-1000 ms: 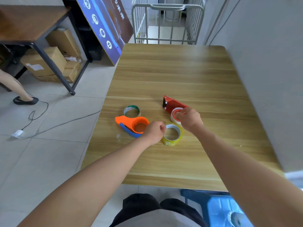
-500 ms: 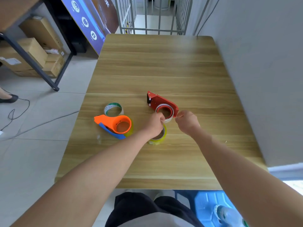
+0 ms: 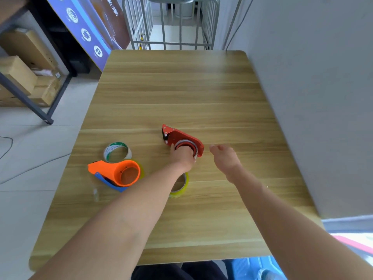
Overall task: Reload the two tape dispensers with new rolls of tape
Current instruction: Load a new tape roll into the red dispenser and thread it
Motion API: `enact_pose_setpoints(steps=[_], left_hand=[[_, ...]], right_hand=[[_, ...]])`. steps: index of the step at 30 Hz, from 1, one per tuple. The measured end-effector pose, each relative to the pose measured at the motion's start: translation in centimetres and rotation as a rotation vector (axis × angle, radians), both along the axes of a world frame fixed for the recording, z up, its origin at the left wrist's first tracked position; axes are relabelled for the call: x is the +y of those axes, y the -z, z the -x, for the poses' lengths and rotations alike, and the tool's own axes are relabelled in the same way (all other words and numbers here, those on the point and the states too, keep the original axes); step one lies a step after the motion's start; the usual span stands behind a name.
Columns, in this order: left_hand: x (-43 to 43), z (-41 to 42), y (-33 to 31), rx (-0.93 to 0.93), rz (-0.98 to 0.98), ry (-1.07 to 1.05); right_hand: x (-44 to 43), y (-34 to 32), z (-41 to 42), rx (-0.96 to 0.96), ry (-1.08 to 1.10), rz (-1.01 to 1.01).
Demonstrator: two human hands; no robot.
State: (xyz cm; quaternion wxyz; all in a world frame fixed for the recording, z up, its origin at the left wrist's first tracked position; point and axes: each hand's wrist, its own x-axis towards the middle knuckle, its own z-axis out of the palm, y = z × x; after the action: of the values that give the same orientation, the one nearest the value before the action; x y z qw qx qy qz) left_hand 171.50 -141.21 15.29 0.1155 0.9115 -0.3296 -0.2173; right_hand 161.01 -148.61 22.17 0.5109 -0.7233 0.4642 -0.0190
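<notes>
This looks like a storeroom or back office. Cardboard boxes (image 3: 18,71) sit stacked under a metal-framed desk, a printed sign board (image 3: 88,27) leans nearby (lettering unreadable), and a wire roll cage (image 3: 171,23) stands beyond the wooden table (image 3: 181,87)

On the wooden tabletop (image 3: 181,87) the left hand (image 3: 182,156) presses down on the roll seated in the red dispenser (image 3: 177,136), while the right hand (image 3: 225,158) hovers just beside it — fingers loosely curled, holding nothing. Further left lie an orange dispenser (image 3: 115,171), a green-printed roll (image 3: 117,152) and — partly under the left forearm — a yellowish roll (image 3: 181,184).
</notes>
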Motion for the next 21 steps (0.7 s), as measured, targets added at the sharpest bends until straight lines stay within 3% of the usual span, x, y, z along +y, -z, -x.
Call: enact_pose_setpoints(steps=[4, 6, 10, 13, 16, 21], left_hand=[[0.3, -0.2, -1.8, -0.076, 0.191, -0.042], [0.8, -0.8, -3.4, -0.136, 0.224, 0.033], [2.5, -1.1, -6.7, -0.269, 0.263, 0.248], [3.8, -1.2, -8.3, -0.430, 0.313, 0.412], [5.1, -1.8, -9.8, -0.523, 0.352, 0.548], [6.2, -3.0, -12.2, -0.486, 0.410, 0.584]], right_hand=[[-1.1, -0.2, -0.2, -0.015, 0.025, -0.060], [-1.6, -0.8, -0.7, -0.050, 0.087, -0.129], [-2.4, -3.1, -1.9, -0.213, 0.285, -0.467], [-2.4, -5.3, -2.6, -0.279, 0.212, -0.644], [-2.1, -6.8, -2.9, -0.229, 0.099, -0.654], [-1.0, -7.9, -3.3, -0.258, 0.038, -0.644]])
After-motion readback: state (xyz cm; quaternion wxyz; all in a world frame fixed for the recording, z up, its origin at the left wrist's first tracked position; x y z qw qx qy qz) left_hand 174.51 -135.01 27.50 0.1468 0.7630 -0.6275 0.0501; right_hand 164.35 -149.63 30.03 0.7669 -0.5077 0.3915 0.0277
